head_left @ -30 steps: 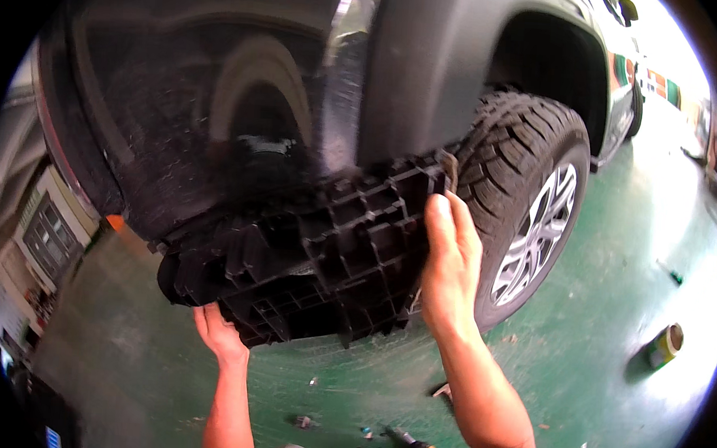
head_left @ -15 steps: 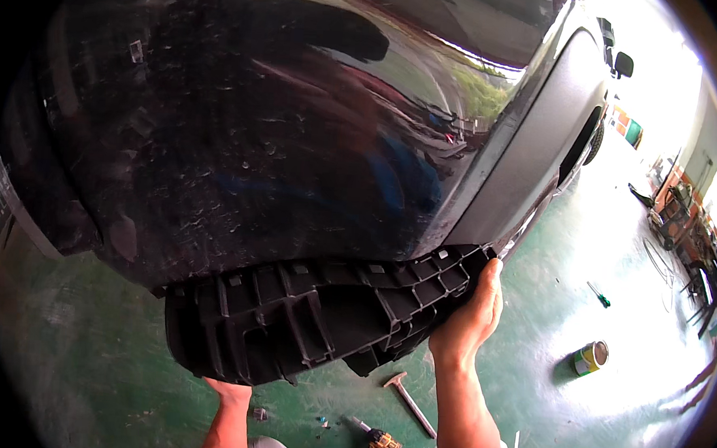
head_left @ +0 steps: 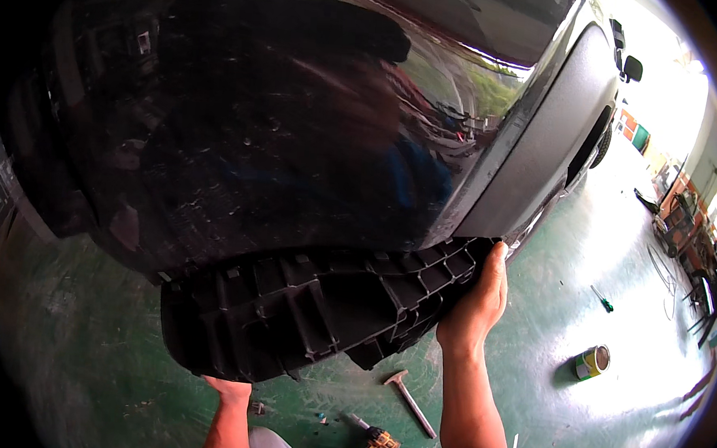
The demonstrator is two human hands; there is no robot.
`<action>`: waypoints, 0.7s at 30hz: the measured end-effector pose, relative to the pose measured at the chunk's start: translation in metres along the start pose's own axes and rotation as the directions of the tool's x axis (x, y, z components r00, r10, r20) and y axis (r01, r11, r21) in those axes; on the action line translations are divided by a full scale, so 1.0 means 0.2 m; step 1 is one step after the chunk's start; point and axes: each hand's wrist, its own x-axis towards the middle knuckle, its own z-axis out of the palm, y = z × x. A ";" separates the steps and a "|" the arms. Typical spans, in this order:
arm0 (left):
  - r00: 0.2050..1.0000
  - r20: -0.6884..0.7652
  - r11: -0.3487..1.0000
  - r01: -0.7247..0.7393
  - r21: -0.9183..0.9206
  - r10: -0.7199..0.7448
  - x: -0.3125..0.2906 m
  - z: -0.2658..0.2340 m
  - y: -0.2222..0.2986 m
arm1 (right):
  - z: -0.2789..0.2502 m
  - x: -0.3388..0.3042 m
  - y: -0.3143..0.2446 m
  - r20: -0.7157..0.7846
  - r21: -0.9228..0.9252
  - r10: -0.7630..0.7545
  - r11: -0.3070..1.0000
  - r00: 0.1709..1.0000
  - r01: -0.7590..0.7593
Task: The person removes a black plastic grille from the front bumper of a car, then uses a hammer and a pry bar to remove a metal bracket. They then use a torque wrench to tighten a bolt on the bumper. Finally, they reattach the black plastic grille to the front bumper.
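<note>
Glossy green workshop floor [head_left: 616,262], daylit

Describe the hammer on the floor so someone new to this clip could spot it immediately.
Start at the glossy dark car body filling the upper picture, then drop below the black ribbed plastic panel held by both hands. On the green floor, just left of the right forearm, lies the hammer: a pale straight handle, unlike the yellow-and-black drill beside it.

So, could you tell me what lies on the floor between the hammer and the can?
In the head view, the green floor between the hammer and the can is bare apart from the person's right forearm, which crosses in front of it.
</note>
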 end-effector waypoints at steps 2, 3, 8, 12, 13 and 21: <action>0.993 0.012 0.984 0.119 -0.133 -0.118 -0.02 0.00 -0.02 | -0.01 0.01 0.03 0.008 -0.044 -0.044 0.998 0.999 0.045; 0.945 0.022 0.855 0.306 -0.418 -0.328 -0.05 0.00 -0.08 | 0.01 0.00 0.05 0.015 -0.062 -0.057 0.996 0.998 0.058; 0.880 -0.021 0.755 0.395 -0.524 -0.475 0.00 0.05 -0.06 | -0.03 0.05 0.06 0.054 -0.087 -0.077 0.993 0.996 0.082; 0.851 0.016 0.626 0.399 -0.670 -0.525 0.02 0.09 0.01 | -0.02 0.06 0.06 0.051 -0.053 -0.076 0.996 0.996 0.078; 0.849 0.015 0.615 0.394 -0.683 -0.528 0.04 0.11 0.01 | 0.00 0.06 0.05 0.062 -0.053 -0.099 0.993 0.993 0.102; 0.836 0.057 0.492 0.374 -0.786 -0.545 0.20 0.05 0.02 | 0.04 0.03 0.07 0.009 -0.017 -0.128 0.992 0.992 0.129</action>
